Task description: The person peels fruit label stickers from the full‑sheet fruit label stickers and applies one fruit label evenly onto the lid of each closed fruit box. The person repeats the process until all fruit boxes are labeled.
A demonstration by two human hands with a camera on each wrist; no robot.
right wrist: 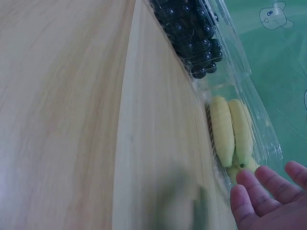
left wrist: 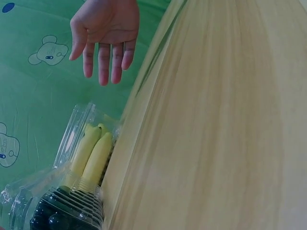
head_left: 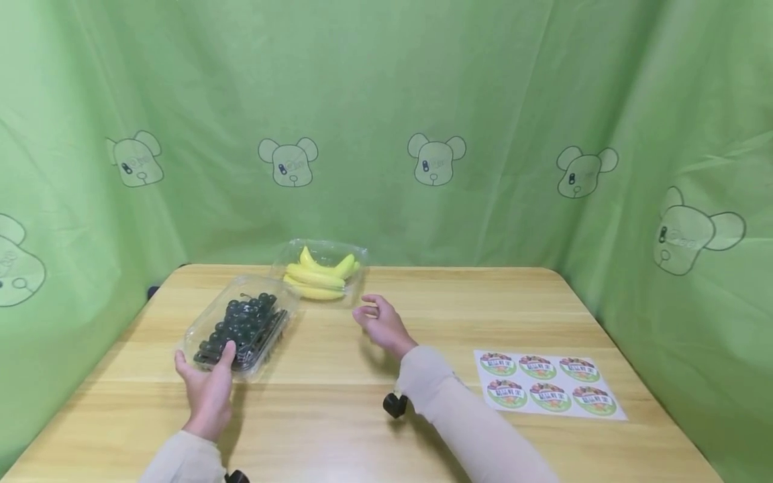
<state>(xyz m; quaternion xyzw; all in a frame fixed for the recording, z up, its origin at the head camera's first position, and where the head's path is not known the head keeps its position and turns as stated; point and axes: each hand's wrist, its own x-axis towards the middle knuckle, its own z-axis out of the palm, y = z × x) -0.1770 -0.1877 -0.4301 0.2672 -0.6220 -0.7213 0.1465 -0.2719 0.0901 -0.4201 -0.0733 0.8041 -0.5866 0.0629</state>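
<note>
My left hand [head_left: 208, 392] grips the near end of a clear plastic clamshell box [head_left: 208, 315] of dark grapes [head_left: 241, 329], thumb over the near edge and fingers at the left side. The left wrist view leaves that hand almost out of frame. A second clear box [head_left: 356, 258] with several yellow bananas [head_left: 317, 276] stands behind it at the table's far edge. My right hand [head_left: 384, 327] is just right of and nearer than the banana box, fingers loosely bent, nothing held. Its palm faces the boxes in the left wrist view.
A white sheet of round fruit-picture stickers [head_left: 546, 384] lies on the right of the wooden table [head_left: 338, 429]. Green curtain [head_left: 374, 87] with bear-head drawings encloses the back and sides, close behind the banana box.
</note>
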